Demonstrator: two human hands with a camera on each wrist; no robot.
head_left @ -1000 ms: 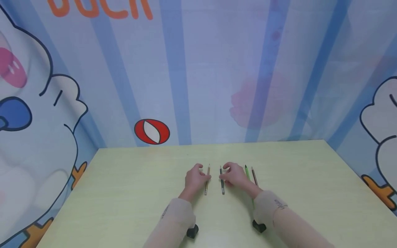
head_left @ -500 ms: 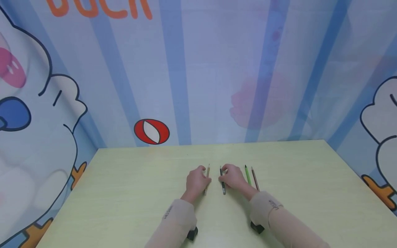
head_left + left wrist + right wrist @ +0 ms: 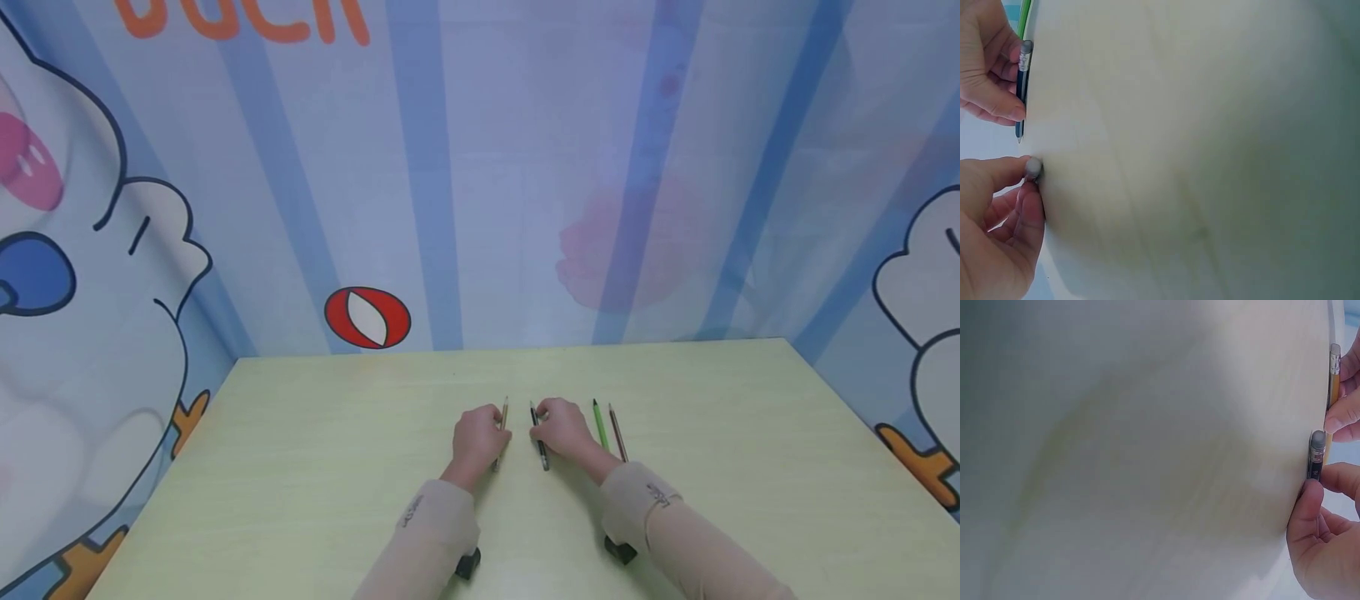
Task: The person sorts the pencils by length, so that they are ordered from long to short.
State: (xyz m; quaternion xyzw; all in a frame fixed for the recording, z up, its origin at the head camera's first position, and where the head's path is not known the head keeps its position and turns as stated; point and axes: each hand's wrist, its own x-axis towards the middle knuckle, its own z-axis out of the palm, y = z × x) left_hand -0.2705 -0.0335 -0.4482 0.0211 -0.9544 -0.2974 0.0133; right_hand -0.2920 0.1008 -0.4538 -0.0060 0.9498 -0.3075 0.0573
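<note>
Your left hand (image 3: 475,437) pinches the yellow pencil (image 3: 1334,387) and your right hand (image 3: 564,428) the black pencil (image 3: 1022,81), fingers drawn in around each, both pencils low at the table (image 3: 337,433), where an uneven squeeze might swivel either one loose.

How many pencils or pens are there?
4: yellow pencil in left hand, black pencil in right hand, green one and brown one further right. Sleeves may hide others.
</note>
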